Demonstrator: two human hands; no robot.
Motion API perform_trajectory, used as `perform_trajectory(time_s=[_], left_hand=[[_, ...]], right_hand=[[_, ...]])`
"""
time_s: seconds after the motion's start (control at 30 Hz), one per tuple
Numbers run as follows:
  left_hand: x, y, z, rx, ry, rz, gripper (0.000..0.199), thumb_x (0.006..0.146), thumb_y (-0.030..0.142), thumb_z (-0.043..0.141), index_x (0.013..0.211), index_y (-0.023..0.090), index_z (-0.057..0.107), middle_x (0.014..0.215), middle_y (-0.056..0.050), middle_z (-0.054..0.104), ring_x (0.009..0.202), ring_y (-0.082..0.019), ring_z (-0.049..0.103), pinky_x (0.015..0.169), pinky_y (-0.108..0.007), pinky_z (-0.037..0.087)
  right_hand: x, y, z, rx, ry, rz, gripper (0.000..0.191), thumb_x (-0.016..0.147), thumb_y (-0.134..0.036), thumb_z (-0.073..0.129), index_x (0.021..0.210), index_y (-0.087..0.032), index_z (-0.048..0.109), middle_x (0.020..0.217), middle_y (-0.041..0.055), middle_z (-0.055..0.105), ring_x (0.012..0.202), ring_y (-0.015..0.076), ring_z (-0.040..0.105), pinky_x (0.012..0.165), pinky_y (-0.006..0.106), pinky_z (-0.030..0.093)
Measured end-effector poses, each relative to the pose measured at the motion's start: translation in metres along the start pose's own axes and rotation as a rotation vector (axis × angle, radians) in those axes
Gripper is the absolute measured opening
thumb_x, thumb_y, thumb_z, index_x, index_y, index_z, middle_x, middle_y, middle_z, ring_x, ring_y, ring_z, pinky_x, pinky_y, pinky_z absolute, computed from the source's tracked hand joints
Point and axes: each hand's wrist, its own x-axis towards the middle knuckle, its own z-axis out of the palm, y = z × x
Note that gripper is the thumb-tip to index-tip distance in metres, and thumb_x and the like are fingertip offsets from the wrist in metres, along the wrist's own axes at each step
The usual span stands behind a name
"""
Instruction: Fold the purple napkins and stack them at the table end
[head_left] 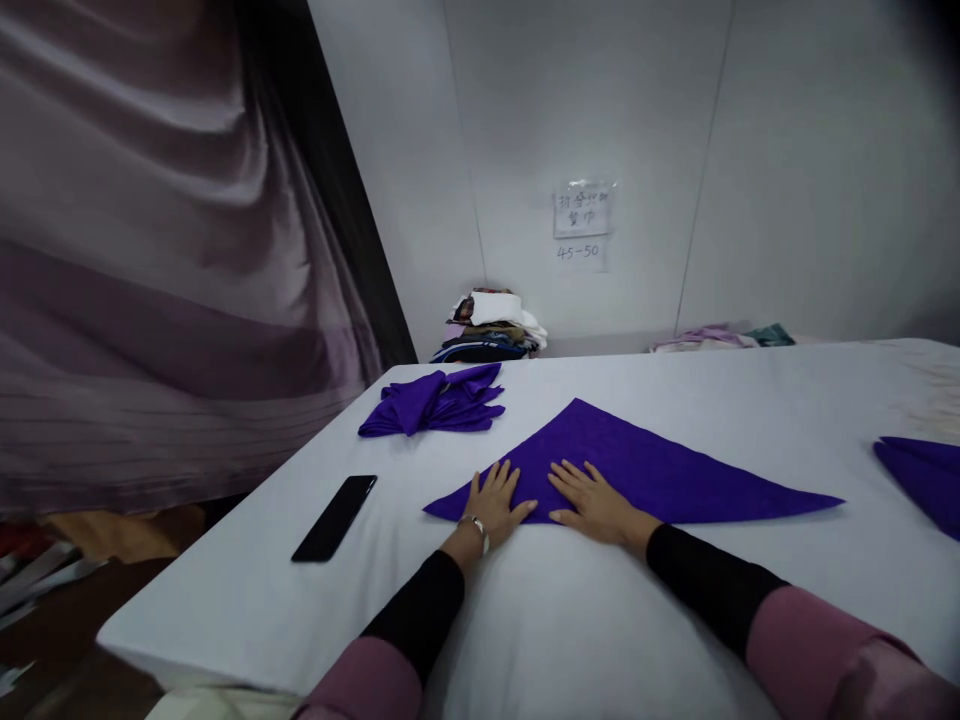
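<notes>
A purple cloth (637, 455) lies flat on the white-covered table, folded into a wide triangle whose peak points away from me. My left hand (495, 502) rests palm down on its left part near the front edge, fingers spread, with a silver bracelet at the wrist. Just to the right, my right hand (596, 503) is also laid flat on the cloth with its fingers apart. The two thumbs point toward each other without touching. Neither hand grips anything.
Crumpled purple cloths (435, 400) lie at the table's back left, a black phone (335, 518) at the left, and another purple cloth (926, 480) at the right edge. Piled fabrics (491, 325) stand beyond the white table (225, 600). A pinkish curtain (150, 250) hangs at left.
</notes>
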Motion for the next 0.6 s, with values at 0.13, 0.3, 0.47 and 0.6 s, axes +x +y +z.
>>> perform_trajectory(time_s=[0.13, 0.3, 0.47, 0.6], left_hand=[[0.002, -0.006, 0.001, -0.008, -0.025, -0.016, 0.068, 0.082, 0.067, 0.023, 0.141, 0.035, 0.027, 0.150, 0.008, 0.021, 0.139, -0.021, 0.011, 0.115, -0.040, 0.008], [0.008, -0.007, 0.001, -0.010, -0.067, -0.016, 0.072, 0.079, 0.067, 0.024, 0.142, 0.033, 0.024, 0.150, 0.003, 0.018, 0.140, -0.021, 0.008, 0.113, -0.047, 0.006], [0.010, -0.009, 0.004, 0.010, -0.084, -0.022, 0.070, 0.080, 0.066, 0.026, 0.142, 0.034, 0.023, 0.151, 0.004, 0.017, 0.140, -0.019, 0.007, 0.113, -0.046, 0.006], [0.010, -0.010, 0.006, 0.036, -0.050, 0.012, 0.066, 0.084, 0.061, 0.027, 0.142, 0.028, 0.028, 0.150, -0.001, 0.018, 0.139, -0.021, 0.010, 0.112, -0.049, 0.010]], right_hand=[[0.000, 0.000, -0.006, 0.010, -0.021, 0.020, 0.071, 0.086, -0.067, 0.025, 0.143, -0.026, 0.028, 0.149, 0.0045, 0.022, 0.136, 0.0298, 0.017, 0.110, 0.050, 0.013], [0.017, 0.005, -0.018, 0.008, -0.018, 0.020, 0.071, 0.088, -0.067, 0.017, 0.144, -0.024, 0.025, 0.150, 0.0050, 0.018, 0.136, 0.0287, 0.018, 0.110, 0.049, 0.015], [0.045, 0.047, -0.024, -0.025, -0.021, 0.050, 0.075, 0.087, -0.068, 0.022, 0.143, -0.019, 0.028, 0.149, 0.0086, 0.021, 0.137, 0.0271, 0.016, 0.110, 0.050, 0.011], [0.036, 0.113, -0.037, -0.087, 0.001, 0.238, 0.067, 0.089, -0.062, 0.023, 0.143, -0.022, 0.029, 0.149, 0.0070, 0.023, 0.137, 0.0246, 0.016, 0.110, 0.049, 0.012]])
